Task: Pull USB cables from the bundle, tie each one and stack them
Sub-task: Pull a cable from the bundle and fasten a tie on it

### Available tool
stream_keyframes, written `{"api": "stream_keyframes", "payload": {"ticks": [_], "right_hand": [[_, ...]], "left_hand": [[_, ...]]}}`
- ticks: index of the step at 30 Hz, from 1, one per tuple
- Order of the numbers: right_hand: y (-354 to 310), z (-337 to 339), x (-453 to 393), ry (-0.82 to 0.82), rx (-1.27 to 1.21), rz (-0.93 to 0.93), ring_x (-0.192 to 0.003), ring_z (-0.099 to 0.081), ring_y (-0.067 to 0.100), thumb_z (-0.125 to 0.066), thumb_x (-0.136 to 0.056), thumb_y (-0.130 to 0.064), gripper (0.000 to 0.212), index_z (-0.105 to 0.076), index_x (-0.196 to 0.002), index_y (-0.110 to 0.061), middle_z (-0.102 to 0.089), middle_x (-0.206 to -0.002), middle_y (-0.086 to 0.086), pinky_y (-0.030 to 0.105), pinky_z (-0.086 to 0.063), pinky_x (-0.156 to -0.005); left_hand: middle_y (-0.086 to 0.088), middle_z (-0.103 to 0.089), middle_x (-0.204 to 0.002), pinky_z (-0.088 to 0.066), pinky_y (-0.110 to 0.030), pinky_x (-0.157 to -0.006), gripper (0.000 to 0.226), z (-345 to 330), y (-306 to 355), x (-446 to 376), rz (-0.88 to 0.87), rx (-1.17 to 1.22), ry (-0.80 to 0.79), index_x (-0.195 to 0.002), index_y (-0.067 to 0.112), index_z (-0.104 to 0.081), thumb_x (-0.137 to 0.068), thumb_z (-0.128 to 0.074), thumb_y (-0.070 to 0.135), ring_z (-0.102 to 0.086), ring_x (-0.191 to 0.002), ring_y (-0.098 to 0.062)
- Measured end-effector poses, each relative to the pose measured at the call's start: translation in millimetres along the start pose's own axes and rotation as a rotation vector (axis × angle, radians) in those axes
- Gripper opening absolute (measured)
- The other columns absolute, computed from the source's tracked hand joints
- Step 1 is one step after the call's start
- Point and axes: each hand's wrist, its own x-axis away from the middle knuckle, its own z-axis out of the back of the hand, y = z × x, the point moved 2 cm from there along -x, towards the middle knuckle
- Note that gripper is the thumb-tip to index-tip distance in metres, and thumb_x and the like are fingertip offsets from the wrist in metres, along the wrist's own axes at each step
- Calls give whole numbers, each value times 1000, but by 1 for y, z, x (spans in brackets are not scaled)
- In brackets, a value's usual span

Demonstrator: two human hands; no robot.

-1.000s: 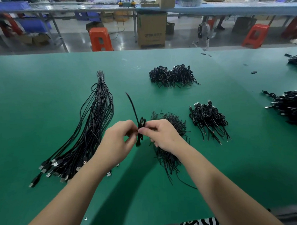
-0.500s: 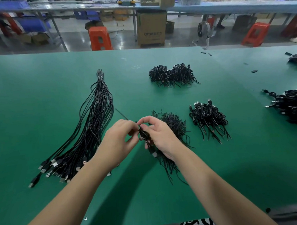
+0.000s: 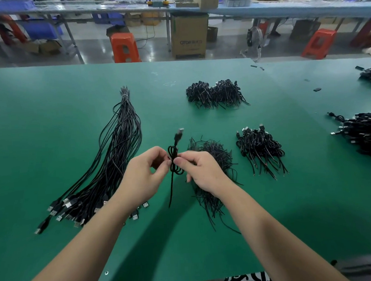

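Black USB cable (image 3: 174, 162) upright, plug end up, tail down, pinched by left hand (image 3: 142, 180) and right hand (image 3: 203, 171)

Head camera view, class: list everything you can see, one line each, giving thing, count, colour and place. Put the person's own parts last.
Table: one, green, fills the foreground.
Cable bundle: one, black, tied at its far end, left of the hands.
Held cable: one, black, looped, plug up, between both hands.
Loose tie pile: one, black, partly under the right hand.
Tied cable piles: two black piles, right and centre far; more at the right edge.
Stools: at least two, orange, on the floor beyond.
Cardboard box: one, brown, on the floor beyond.
Left hand: pinches the cable.
Right hand: pinches the cable.
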Motion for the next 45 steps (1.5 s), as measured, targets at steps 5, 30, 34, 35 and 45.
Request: {"api": "stream_keyframes", "payload": {"ticks": [5,30,34,35,45], "right_hand": [[1,-4,1,-110,-44,-85,-53,-56,19,-53,-105,-25,29,-73,-87,-14,-69,-79,20,31,-48,-61],[-2,4,9,-318,-302,-17,-81,-62,12,-53,-104,-21,26,-75,-95,-13,-73,-86,-1,25,-53,-79],[3,11,8,-310,-330,-65,-78,-65,10,-60,-100,-19,18,-78,-95,-19,-77,-92,4,19,-52,-71],[4,12,8,-287,-345,-91,-76,-67,10,-62,-99,-17,16,-78,-94,-19,-77,-92,6,19,-52,-67],[15,81,-11,43,238,-252,-63,-72,10,-76,-85,-34,6,-74,-83,-29,-75,-77,-5,26,-60,-65]], "left_hand": [[-8,-59,-80,-46,-41,-71,6,-2,9,4,-538,-568,-14,-88,4,-64,-86,-59,2,-53,-75,-30],[-10,-58,-89,-45,-36,-75,19,2,4,14,-508,-366,266,-91,7,-61,-93,-61,26,-54,-82,-27],[-5,-55,-93,-40,-30,-76,36,-1,-5,13,-380,-315,249,-89,9,-56,-87,-70,42,-52,-84,-25],[-3,-54,-93,-39,-30,-75,37,-3,-7,12,-359,-312,238,-89,9,-57,-86,-71,43,-52,-83,-25],[-16,-52,-126,-42,-47,-92,33,-52,-100,-14,62,-623,34,-124,7,-58,-97,-57,25,-52,-112,-37]]}}
